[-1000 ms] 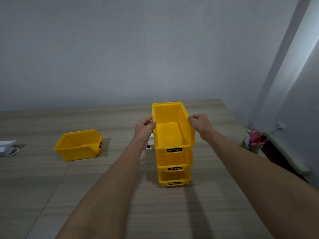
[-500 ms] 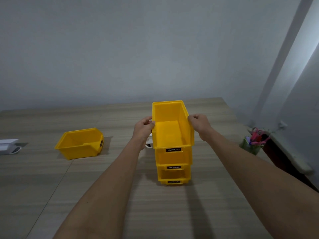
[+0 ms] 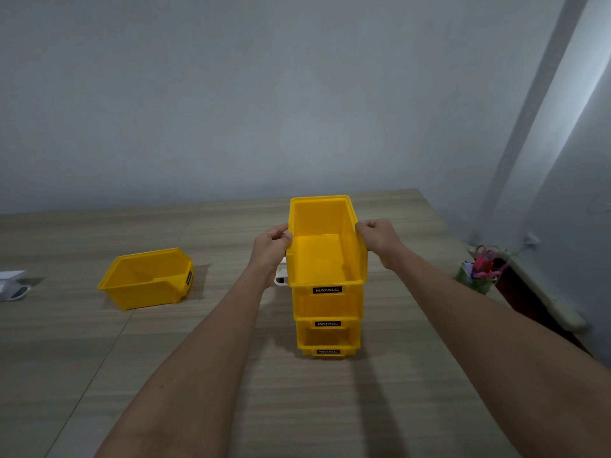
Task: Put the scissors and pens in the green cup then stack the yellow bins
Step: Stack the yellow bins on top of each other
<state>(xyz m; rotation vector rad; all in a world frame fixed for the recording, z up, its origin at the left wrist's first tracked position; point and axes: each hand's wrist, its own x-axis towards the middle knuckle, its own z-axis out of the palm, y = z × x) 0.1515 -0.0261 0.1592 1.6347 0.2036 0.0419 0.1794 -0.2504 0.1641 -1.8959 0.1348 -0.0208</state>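
At the table's (image 3: 317,408) centre we see three yellow bins stacked, and our left hand (image 3: 269,247) and right hand (image 3: 377,238) are clamped on the top bin's (image 3: 325,252) side walls. A fourth bin (image 3: 147,279) sits at nine o'clock, well apart. At three o'clock the green cup (image 3: 474,280) holds the scissors (image 3: 484,254) and pens.

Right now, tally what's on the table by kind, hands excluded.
Yellow bins: 4. Three stacked, the top bin gripped by the left hand and right hand, plus one loose bin.
Green cup: 1, holding scissors and pens.
White items: 2, one at the left edge, one behind the stack, both unidentifiable.
Total: 7.
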